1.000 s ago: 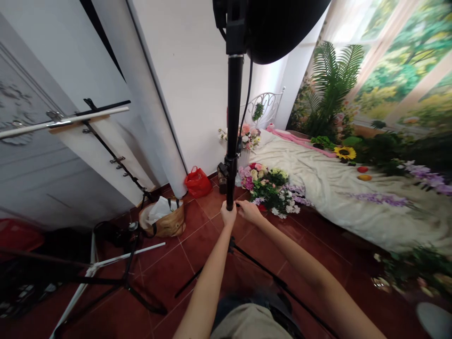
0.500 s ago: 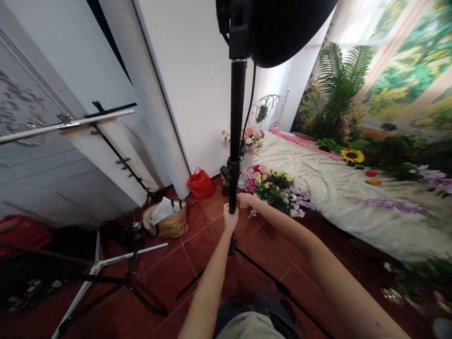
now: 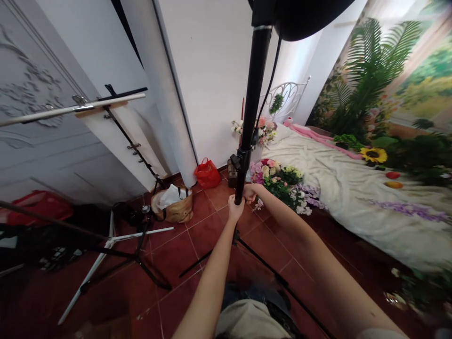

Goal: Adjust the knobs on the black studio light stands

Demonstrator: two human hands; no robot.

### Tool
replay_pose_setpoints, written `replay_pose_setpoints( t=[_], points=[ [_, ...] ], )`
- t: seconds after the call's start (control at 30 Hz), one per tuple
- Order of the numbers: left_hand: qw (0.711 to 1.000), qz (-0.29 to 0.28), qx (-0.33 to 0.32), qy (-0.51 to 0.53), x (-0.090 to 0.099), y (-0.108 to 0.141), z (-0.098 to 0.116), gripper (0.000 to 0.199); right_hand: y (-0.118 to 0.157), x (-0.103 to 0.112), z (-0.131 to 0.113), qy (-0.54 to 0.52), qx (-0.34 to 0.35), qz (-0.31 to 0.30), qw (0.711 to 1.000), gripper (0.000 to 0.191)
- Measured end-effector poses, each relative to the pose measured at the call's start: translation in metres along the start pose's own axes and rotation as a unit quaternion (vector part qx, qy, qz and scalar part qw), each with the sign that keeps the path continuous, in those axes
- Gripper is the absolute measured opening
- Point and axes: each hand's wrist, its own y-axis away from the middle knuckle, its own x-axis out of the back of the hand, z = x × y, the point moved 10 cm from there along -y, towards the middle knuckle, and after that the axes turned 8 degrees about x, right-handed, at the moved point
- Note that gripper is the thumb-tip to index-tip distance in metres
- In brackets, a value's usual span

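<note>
Your head-worn camera looks forward and down from fairly near, above and behind your bare left hand (image 3: 236,209) and bare right hand (image 3: 251,193), toward red tiled floor (image 3: 208,228) beneath them.

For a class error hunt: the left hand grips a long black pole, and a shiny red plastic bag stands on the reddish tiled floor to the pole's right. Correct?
Wrong side: the head view shows the shiny red plastic bag left of the long black pole. The left hand grips that pole, and the bag is on the reddish tiled floor.
</note>
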Motion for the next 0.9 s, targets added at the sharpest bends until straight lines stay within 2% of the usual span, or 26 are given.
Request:
replay_pose_setpoints(
  t=[0.13, 0.2, 0.27, 0.4, 0.53, 0.67, 0.77, 0.9],
  points=[
    [1.0, -0.006, 0.002, -0.012, 0.001, -0.001, -0.003, 0.021, 0.02, 0.005, 0.02, 0.022, -0.028, -0.046, 0.998, 0.015],
    [1.0, -0.012, 0.002, -0.016, 0.0, -0.001, -0.004, 0.022, 0.03, 0.003, 0.028, -0.017, -0.012, -0.057, 0.998, 0.014],
    [1.0, -0.017, -0.002, -0.021, -0.002, -0.001, -0.004, 0.022, 0.039, -0.001, 0.035, -0.103, 0.014, -0.048, 0.993, 0.02],
    [0.999, -0.024, -0.022, -0.032, -0.004, 0.001, 0.0, 0.023, 0.048, -0.008, 0.056, -0.25, 0.033, 0.018, 0.967, 0.033],
    [0.997, -0.041, -0.039, -0.044, -0.004, 0.005, 0.002, 0.026, 0.049, -0.009, 0.071, -0.282, 0.052, 0.107, 0.952, 0.039],
    [0.996, -0.057, -0.034, -0.06, -0.003, 0.007, -0.002, 0.027, 0.052, -0.011, 0.072, -0.314, 0.07, 0.165, 0.932, 0.043],
    [0.996, -0.063, -0.029, -0.055, -0.003, 0.007, -0.003, 0.028, 0.054, -0.008, 0.07, -0.301, 0.066, 0.225, 0.924, 0.044],
    [0.996, -0.066, -0.022, -0.049, -0.003, 0.007, -0.002, 0.027, 0.054, 0.003, 0.067, -0.206, 0.029, 0.32, 0.924, 0.036]
  ],
)
